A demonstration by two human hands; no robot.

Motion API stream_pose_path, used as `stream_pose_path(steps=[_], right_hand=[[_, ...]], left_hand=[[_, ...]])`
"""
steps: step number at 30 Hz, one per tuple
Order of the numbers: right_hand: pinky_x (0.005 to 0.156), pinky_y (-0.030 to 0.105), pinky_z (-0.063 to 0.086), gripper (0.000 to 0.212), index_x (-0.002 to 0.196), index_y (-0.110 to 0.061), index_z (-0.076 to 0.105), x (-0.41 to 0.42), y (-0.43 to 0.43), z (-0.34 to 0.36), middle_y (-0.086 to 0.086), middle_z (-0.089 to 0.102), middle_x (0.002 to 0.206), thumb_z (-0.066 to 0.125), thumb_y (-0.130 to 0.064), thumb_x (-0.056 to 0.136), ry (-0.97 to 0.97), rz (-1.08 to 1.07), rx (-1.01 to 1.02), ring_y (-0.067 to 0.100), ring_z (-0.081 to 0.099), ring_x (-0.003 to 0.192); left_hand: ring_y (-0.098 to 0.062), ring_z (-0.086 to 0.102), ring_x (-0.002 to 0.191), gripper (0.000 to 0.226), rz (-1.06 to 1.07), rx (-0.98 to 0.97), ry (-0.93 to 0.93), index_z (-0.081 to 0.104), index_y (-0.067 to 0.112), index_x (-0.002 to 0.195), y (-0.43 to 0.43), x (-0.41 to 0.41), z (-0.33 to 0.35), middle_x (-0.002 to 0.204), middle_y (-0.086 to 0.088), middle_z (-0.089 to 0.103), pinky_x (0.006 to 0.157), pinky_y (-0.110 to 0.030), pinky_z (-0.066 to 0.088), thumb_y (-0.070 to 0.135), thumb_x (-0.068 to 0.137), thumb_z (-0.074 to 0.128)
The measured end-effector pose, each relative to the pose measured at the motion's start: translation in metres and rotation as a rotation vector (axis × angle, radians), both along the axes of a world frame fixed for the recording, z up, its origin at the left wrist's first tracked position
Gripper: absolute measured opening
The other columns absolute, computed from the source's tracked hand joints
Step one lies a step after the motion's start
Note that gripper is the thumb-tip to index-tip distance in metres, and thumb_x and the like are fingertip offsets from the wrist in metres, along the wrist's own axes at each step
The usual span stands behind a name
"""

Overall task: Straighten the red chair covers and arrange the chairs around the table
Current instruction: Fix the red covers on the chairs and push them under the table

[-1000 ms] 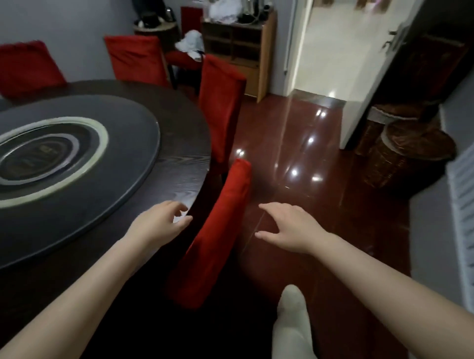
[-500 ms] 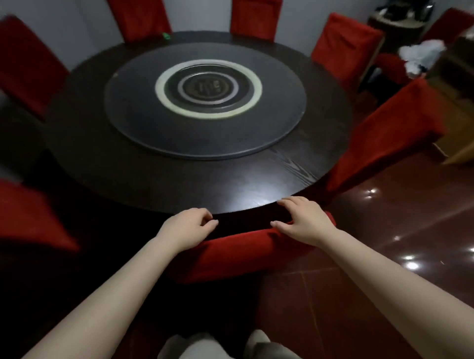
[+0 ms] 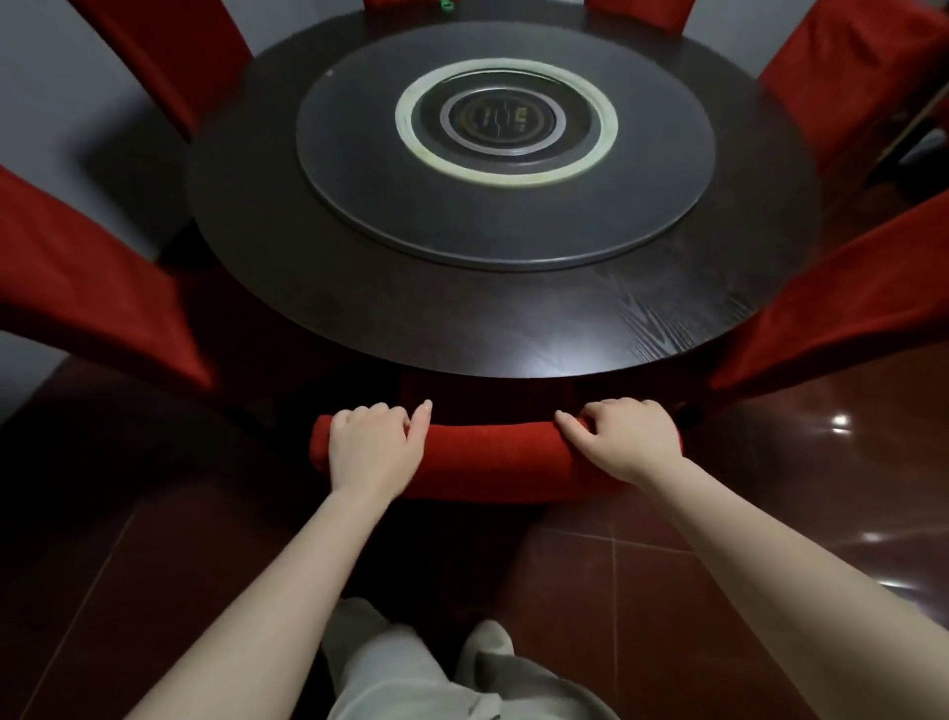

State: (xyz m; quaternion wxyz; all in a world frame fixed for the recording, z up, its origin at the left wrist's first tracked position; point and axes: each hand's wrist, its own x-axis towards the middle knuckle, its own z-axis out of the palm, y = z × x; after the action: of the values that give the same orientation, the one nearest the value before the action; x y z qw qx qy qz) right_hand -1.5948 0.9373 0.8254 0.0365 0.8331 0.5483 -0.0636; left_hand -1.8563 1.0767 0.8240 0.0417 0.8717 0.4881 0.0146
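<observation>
A chair with a red cover (image 3: 493, 457) stands right in front of me, its backrest top facing the round dark table (image 3: 462, 329). My left hand (image 3: 372, 447) grips the left end of the backrest top, fingers curled over its far edge. My right hand (image 3: 624, 437) grips the right end the same way. The seat is hidden under the table edge. More red-covered chairs ring the table: one at the left (image 3: 87, 277), one at the right (image 3: 842, 308), others at the back left (image 3: 164, 61) and back right (image 3: 868, 82).
A grey turntable (image 3: 359, 169) with a pale ring fills the table's middle. A small green object (image 3: 445, 5) lies at the table's far edge. Glossy dark red floor tiles (image 3: 770, 462) lie around me. My legs in light trousers (image 3: 411, 673) stand below the chair.
I have turned from the room's right side to face the table. Both hands went from hovering open near the chair to gripping its backrest top, now squared to the table.
</observation>
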Motion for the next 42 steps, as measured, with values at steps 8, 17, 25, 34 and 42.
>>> stream_pose_path(steps=[8, 17, 25, 34, 42], right_hand=[[0.064, 0.033, 0.039, 0.065, 0.060, -0.019, 0.058, 0.008, -0.013, -0.016, 0.000, 0.068, 0.072, 0.015, -0.059, 0.087, -0.101, 0.098, 0.138, 0.026, 0.067, 0.072], [0.069, 0.035, 0.037, 0.064, 0.058, -0.019, 0.061, -0.012, -0.008, -0.018, 0.000, 0.067, 0.068, 0.017, -0.056, 0.086, -0.149, -0.001, 0.191, 0.025, 0.065, 0.071], [0.064, 0.035, 0.037, 0.055, 0.054, -0.017, 0.063, -0.068, -0.002, -0.020, 0.002, 0.065, 0.059, 0.035, -0.051, 0.087, -0.112, -0.070, 0.268, 0.027, 0.062, 0.061], [0.065, 0.035, 0.038, 0.052, 0.055, -0.018, 0.063, -0.079, -0.011, -0.017, 0.001, 0.066, 0.062, 0.035, -0.048, 0.087, -0.103, -0.056, 0.319, 0.027, 0.062, 0.062], [0.064, 0.036, 0.037, 0.052, 0.055, -0.016, 0.061, -0.088, -0.027, -0.020, 0.002, 0.063, 0.060, 0.034, -0.047, 0.088, -0.119, -0.057, 0.311, 0.028, 0.060, 0.061]], left_hand=[[-0.017, 0.057, 0.062, 0.062, 0.044, 0.052, -0.031, 0.063, 0.023, 0.059, -0.031, -0.006, -0.009, 0.060, 0.006, 0.059, 0.075, -0.039, 0.043, 0.053, 0.099, 0.027], [-0.020, 0.055, 0.053, 0.052, -0.035, 0.144, -0.056, 0.056, 0.021, 0.054, -0.023, -0.013, -0.019, 0.054, 0.006, 0.054, 0.063, -0.035, 0.040, 0.046, 0.092, 0.031], [-0.027, 0.061, 0.065, 0.058, -0.161, 0.139, 0.021, 0.064, 0.018, 0.063, 0.016, -0.058, -0.021, 0.064, 0.000, 0.060, 0.065, -0.037, 0.042, 0.049, 0.090, 0.024], [-0.016, 0.048, 0.056, 0.056, -0.064, 0.110, -0.046, 0.056, 0.020, 0.055, -0.004, -0.069, -0.016, 0.056, 0.011, 0.043, 0.063, -0.032, 0.033, 0.049, 0.091, 0.024], [-0.023, 0.060, 0.066, 0.062, -0.038, 0.058, -0.003, 0.065, 0.019, 0.063, -0.024, -0.080, -0.017, 0.065, 0.004, 0.060, 0.068, -0.036, 0.041, 0.053, 0.089, 0.020]])
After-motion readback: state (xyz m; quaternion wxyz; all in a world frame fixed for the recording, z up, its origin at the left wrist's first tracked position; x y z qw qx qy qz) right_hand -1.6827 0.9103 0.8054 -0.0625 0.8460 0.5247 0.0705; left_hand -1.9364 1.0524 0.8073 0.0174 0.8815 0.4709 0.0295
